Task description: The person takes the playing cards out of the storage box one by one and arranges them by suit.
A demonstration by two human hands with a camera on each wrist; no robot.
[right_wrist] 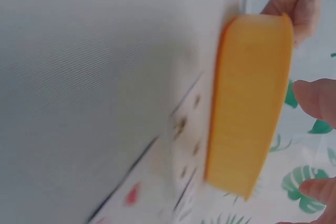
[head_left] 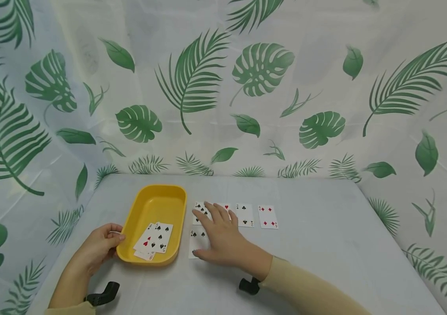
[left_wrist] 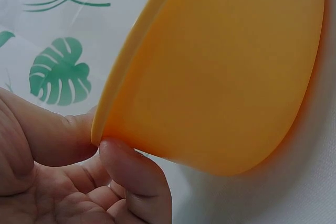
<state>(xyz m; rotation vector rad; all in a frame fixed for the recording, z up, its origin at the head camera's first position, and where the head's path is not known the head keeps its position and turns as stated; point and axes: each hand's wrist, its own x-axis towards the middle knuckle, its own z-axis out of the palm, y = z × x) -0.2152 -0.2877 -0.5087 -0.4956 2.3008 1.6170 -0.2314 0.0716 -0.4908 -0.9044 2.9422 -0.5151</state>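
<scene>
My left hand [head_left: 103,245] pinches the rim of a yellow plastic tray [head_left: 128,227] at its near left corner, as the left wrist view shows with the thumb [left_wrist: 63,135] against the rim. Inside the tray lie several overlapping playing cards [head_left: 161,236], a five of spades on top. Just right of the tray, my right hand [head_left: 223,240] is spread above more cards, fingers apart. Under it a spade card [head_left: 197,238] and part of the upper row are covered by the hand. That row includes a two of clubs [head_left: 244,214] and a four of diamonds [head_left: 268,217].
A pale cloth covers the table [head_left: 325,245]. Behind and at both sides hangs a white sheet [head_left: 215,87] printed with green leaves. Black wrist mounts [head_left: 104,295] show below both hands.
</scene>
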